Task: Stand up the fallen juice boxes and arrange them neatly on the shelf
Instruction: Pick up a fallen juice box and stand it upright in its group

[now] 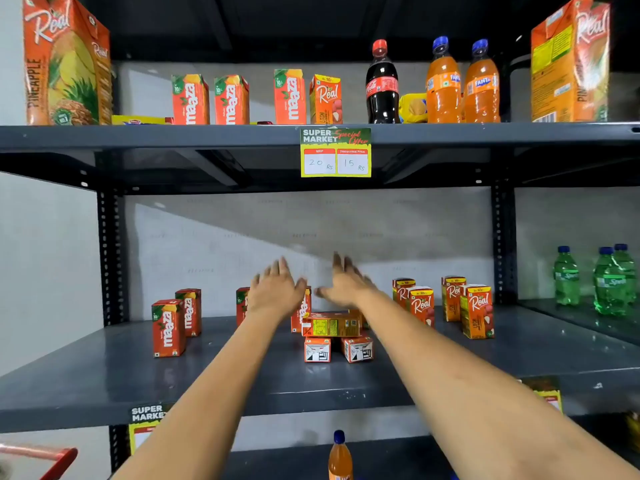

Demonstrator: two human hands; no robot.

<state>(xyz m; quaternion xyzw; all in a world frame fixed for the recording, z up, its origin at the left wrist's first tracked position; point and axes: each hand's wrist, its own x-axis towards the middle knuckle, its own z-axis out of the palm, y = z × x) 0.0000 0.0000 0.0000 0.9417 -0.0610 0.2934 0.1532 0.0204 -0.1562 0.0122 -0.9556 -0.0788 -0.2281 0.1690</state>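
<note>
Orange cartons lay toppled at the centre of the grey middle shelf (pixel 104 368): one fallen juice box (pixel 330 323) rested on its side with its yellow label panel up, stacked across two more fallen boxes (pixel 317 349) whose white printed bases faced the camera, the second (pixel 357 349) just beside the first at its three o'clock. Above this heap both bare hands reached in with fingers spread wide and nothing gripped; the left hand (pixel 275 291) hovered at eleven o'clock from the pile, the right hand (pixel 344 284) at about one o'clock, thumbs nearly meeting, both somewhat blurred. Behind the left hand stood a partly hidden Maaza carton (pixel 241 304), and another (pixel 302 311) showed between the wrists. At nine o'clock from the heap, well apart, two upright Maaza boxes (pixel 169 327) stood one behind the other. At three o'clock four upright Real litchi boxes (pixel 477 311) stood in two loose pairs. Farther out at three o'clock, green Sprite bottles (pixel 566 277) stood on a neighbouring shelf. At twelve o'clock a supermarket price tag (pixel 335 152) hung from the upper shelf, which carried Maaza cartons, a cola bottle (pixel 382 83), two Fanta bottles (pixel 443 81) and tall pineapple cartons (pixel 65 60) at both ends.
</note>
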